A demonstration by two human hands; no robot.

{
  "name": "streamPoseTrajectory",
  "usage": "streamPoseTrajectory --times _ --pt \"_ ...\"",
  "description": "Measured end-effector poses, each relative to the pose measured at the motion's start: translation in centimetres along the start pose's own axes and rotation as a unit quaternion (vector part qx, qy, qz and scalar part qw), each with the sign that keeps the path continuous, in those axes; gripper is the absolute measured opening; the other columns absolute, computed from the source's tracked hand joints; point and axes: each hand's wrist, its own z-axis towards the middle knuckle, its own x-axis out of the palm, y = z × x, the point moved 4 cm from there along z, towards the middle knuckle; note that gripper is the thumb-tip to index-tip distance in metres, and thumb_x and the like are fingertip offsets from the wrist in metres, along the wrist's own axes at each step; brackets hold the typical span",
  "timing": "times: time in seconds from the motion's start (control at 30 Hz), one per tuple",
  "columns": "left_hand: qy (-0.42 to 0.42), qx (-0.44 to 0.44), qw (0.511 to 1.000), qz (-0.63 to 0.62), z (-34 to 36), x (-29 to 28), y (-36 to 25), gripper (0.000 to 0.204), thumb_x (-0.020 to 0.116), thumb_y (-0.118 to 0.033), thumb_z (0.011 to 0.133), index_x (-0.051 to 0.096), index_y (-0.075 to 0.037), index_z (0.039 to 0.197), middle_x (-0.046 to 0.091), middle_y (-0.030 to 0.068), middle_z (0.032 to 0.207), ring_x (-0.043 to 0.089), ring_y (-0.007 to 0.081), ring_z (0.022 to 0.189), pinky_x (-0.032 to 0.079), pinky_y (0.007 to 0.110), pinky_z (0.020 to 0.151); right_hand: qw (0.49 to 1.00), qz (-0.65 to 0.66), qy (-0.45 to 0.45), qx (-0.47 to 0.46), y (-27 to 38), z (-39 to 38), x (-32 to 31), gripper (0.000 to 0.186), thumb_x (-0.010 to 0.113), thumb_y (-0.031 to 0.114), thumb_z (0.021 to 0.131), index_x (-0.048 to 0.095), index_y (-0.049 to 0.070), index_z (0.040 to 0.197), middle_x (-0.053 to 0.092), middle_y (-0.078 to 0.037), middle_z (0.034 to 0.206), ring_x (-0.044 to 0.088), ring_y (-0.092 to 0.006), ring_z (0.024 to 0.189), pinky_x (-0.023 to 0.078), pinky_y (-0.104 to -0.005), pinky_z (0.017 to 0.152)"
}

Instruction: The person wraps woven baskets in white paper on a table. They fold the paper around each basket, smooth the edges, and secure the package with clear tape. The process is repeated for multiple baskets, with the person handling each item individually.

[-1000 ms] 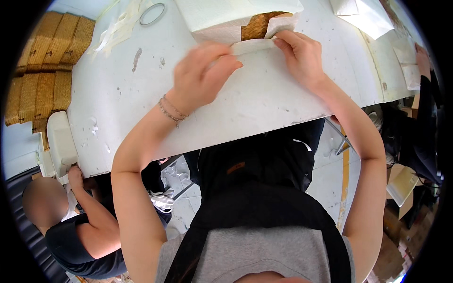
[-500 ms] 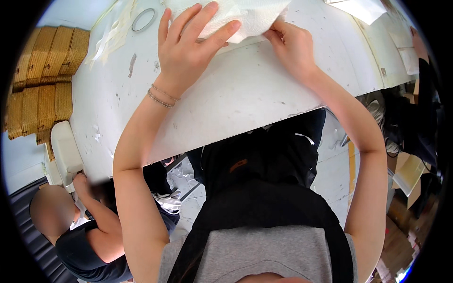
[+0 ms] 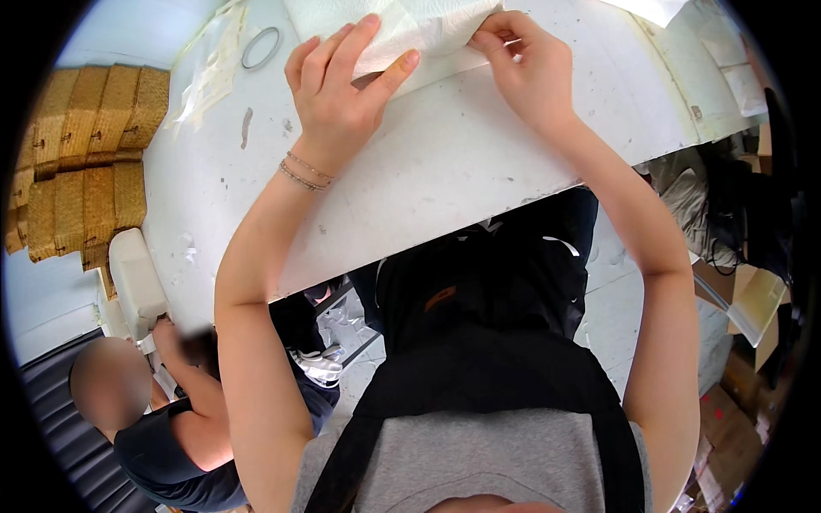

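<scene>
At the far edge of the view, a white sheet of soft, crinkled, tissue-like paper (image 3: 419, 32) lies on the white table (image 3: 428, 162); its far part is cut off. My left hand (image 3: 338, 98) rests on the paper's near left side, palm down and fingers spread. A thin bracelet of several strands circles that wrist. At the right edge of the paper is my right hand (image 3: 534, 73), thumb and forefinger pinched together on the paper's edge. Whether anything lies under the paper, I cannot tell.
A grey ring (image 3: 245, 53) and pale tape strips (image 3: 205, 81) lie left of the paper. Stacked woven straw boxes (image 3: 85, 128) stand far left. Another person (image 3: 175, 427) sits at the lower left, beside a beige padded object (image 3: 137, 274). Cardboard (image 3: 731, 419) lies lower right.
The paper's right side has drawn inward, and its loose corner no longer drapes out as far. My right hand has shifted slightly away from me. My left hand stays spread on the paper.
</scene>
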Motion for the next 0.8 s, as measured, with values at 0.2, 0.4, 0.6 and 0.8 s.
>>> streamPoseTrajectory --times 0.2,0.4,0.6,0.8 --pt "-0.001 0.009 1.000 0.007 0.1 0.1 0.0 0.032 0.074 -0.013 0.076 0.079 -0.033 0.100 0.062 0.0052 0.126 0.053 0.0205 0.105 0.038 0.036 0.095 0.976 0.174 0.081 0.099 -0.6 0.3 0.6 0.018 0.075 0.009 0.082 0.064 0.000 0.093 0.070 -0.012 0.088 0.063 -0.0190 0.078 0.050 -0.0302 0.070" --pt "0.019 0.026 0.999 -0.006 0.0 -0.4 0.3 0.032 0.076 -0.011 0.074 0.079 -0.032 0.098 0.063 0.0051 0.125 0.051 0.0204 0.106 0.039 0.033 0.092 0.995 0.090 0.028 0.040 0.2 0.8 1.1 0.012 0.070 0.005 0.083 0.060 -0.001 0.081 0.064 -0.011 0.069 0.056 -0.0165 0.059 0.045 -0.0309 0.056" --pt "-0.003 0.023 1.000 -0.009 0.7 0.0 0.2 0.024 0.078 -0.014 0.076 0.080 -0.029 0.095 0.064 0.0050 0.125 0.049 0.0193 0.104 0.039 0.032 0.090 0.996 0.071 -0.037 -0.028 -1.6 0.9 1.5 0.005 0.064 0.002 0.084 0.061 -0.001 0.082 0.063 -0.012 0.068 0.055 -0.0169 0.057 0.046 -0.0305 0.058" --pt "-0.005 0.017 0.999 -0.034 0.4 0.3 0.4 0.020 0.080 -0.016 0.075 0.081 -0.028 0.091 0.066 0.0048 0.123 0.049 0.0184 0.103 0.039 0.029 0.087 0.971 0.210 0.066 0.093 -1.2 1.7 2.1 0.010 0.068 0.008 0.086 0.064 -0.001 0.088 0.061 -0.013 0.063 0.055 -0.0168 0.055 0.045 -0.0309 0.055"
